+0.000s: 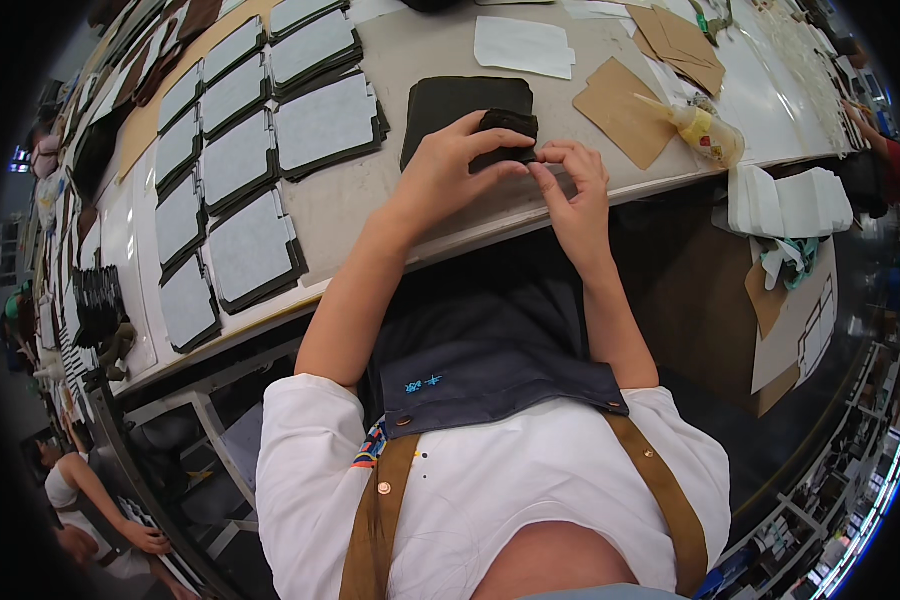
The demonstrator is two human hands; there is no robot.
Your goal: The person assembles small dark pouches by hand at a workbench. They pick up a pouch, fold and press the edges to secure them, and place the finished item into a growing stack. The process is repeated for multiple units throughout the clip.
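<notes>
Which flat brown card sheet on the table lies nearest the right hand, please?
The brown card sheet overlapped by the yellowish plastic bottle; the other brown sheets lie farther from the right hand.

Blue characters (423,384) stand on the dark apron (515,388); the bottle's (728,146) label (701,128) (small, blurred) can't be read.
</notes>
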